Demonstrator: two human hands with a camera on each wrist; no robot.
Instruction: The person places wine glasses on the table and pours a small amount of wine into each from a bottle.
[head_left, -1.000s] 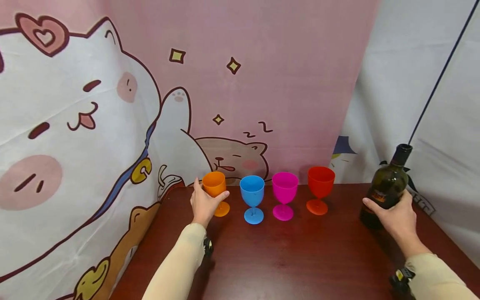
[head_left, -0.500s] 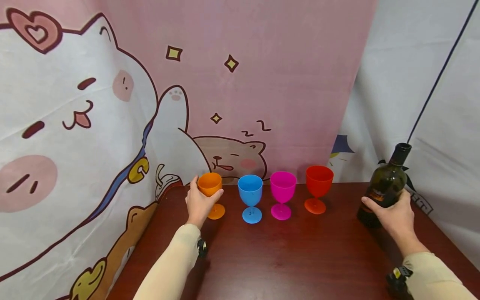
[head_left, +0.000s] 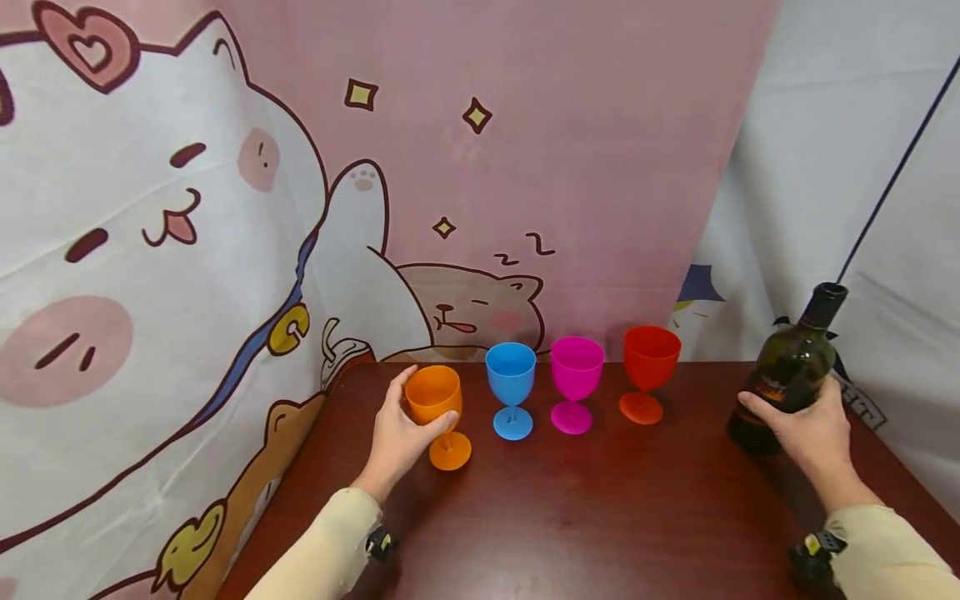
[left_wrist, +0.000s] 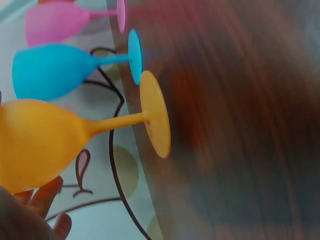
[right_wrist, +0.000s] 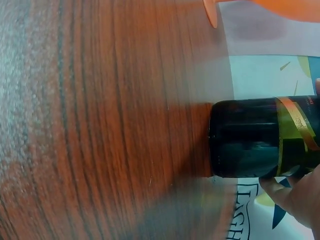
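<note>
My left hand (head_left: 397, 433) grips the bowl of an orange plastic goblet (head_left: 433, 396), thumb on the near side and fingers behind it. In the left wrist view, the goblet's round foot (left_wrist: 157, 117) seems to stand off the table a little. On the right, my right hand (head_left: 810, 433) holds a dark green glass wine bottle (head_left: 798, 358) around its labelled body. The bottle is mouth up and leans slightly right; whether its base touches the table I cannot tell. Blue (head_left: 512, 375), magenta (head_left: 577, 368) and red (head_left: 651, 358) goblets stand in a row between the hands.
The reddish-brown wooden table (head_left: 585, 517) ends at a pink cartoon-printed cloth (head_left: 585, 167) behind the goblets. A white cloth (head_left: 900, 250) hangs along the right side, crossed by a thin dark line above the bottle.
My left hand has drawn the orange goblet nearer to me, out of line with the other goblets. The right hand keeps its hold on the bottle. The head view has shifted slightly.
</note>
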